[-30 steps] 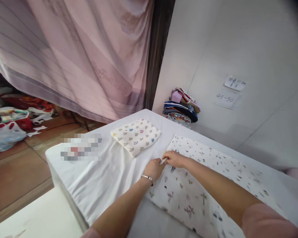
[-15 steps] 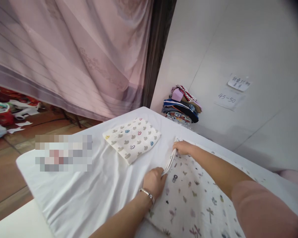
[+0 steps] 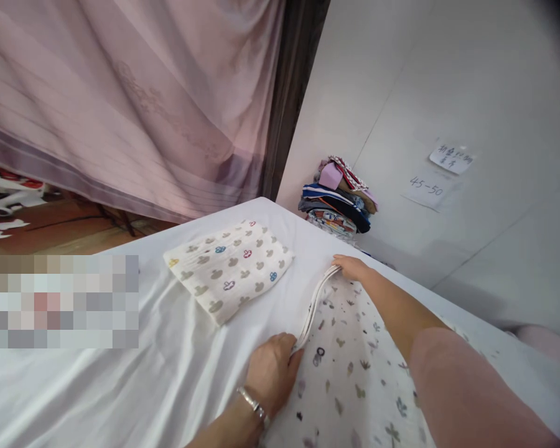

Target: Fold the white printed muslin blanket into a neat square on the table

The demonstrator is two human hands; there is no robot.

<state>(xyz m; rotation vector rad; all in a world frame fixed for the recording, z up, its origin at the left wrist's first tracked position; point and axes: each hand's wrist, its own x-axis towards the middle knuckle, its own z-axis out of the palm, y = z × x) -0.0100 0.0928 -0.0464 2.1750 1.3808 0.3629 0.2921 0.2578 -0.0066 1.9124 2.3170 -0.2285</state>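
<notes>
A thin white cloth (image 3: 350,367) printed with small plants spreads over the right part of the white-covered table (image 3: 168,367). My left hand (image 3: 273,367), with a silver bracelet at the wrist, pinches the cloth's hemmed edge at its near left end. Farther off, my right hand (image 3: 350,267) grips the same edge near its far corner. Between the two hands the layered hem curves slightly and is lifted a little. Left of the hands lies a folded cream cloth (image 3: 231,267) with mushroom prints, flat and untouched.
Beyond the table's far edge, a stack of folded clothes (image 3: 336,196) stands against the white wall (image 3: 429,81), which bears paper notes (image 3: 424,190). A pink curtain (image 3: 168,106) hangs behind the table. A pixelated patch covers part of the left side.
My hands have moved apart along the cloth's edge, the left one nearer and leftward, the right one slightly farther. The hem between them is more stretched out. The view has shifted slightly.
</notes>
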